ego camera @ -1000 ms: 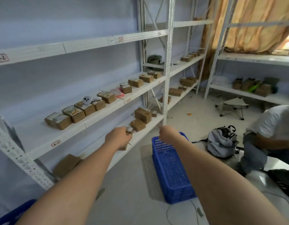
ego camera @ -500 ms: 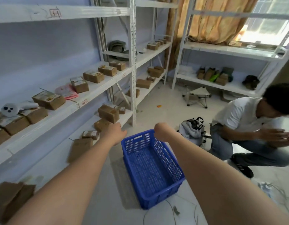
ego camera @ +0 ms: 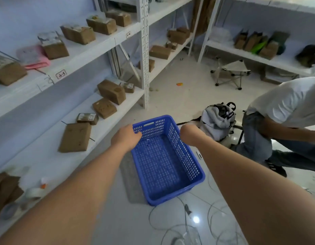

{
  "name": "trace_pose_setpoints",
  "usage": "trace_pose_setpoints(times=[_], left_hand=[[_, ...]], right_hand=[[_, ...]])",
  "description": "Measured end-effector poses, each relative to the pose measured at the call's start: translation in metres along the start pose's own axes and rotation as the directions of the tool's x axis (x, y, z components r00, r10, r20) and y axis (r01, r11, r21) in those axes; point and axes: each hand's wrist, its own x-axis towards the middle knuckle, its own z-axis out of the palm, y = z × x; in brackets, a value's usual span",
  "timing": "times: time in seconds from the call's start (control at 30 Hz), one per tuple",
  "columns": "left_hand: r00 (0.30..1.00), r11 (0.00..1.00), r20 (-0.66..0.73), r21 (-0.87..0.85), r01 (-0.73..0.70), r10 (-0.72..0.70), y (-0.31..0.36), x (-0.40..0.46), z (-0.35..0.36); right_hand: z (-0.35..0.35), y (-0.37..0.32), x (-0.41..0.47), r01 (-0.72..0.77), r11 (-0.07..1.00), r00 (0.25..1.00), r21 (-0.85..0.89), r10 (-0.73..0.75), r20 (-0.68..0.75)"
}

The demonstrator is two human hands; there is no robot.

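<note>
The fingers of the left hand curl over the left rim of the blue basket at its far corner, gripping it. The right hand sits at the opposite rim; its fingers are hidden behind the knuckles, so whether they hold the rim cannot be told. The basket stands on the floor and has nothing inside. Left of the basket, brown boxes lie on the low shelf. Right of it sits a grey backpack, with another person crouched beyond. The work looks barely begun: the basket is being taken hold of, not yet lifted and not yet filled.
</note>
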Motion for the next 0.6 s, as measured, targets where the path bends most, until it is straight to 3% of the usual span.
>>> trace_pose_setpoints(times=[0.3, 0.6], left_hand=[[0.960, 0.946, 0.027, -0.160, 0.280, -0.280, -0.033, 0.075, 0.153], [0.869, 0.850, 0.050, -0.187, 0.493, -0.493, -0.091, 0.128, 0.338]], right_hand=[[0.111, 0.086, 0.137, 0.070, 0.995, 0.990, -0.064, -0.062, 0.126], [0.261, 0.173, 0.236, -0.019, 0.995, 0.994, -0.102, 0.030, 0.106]])
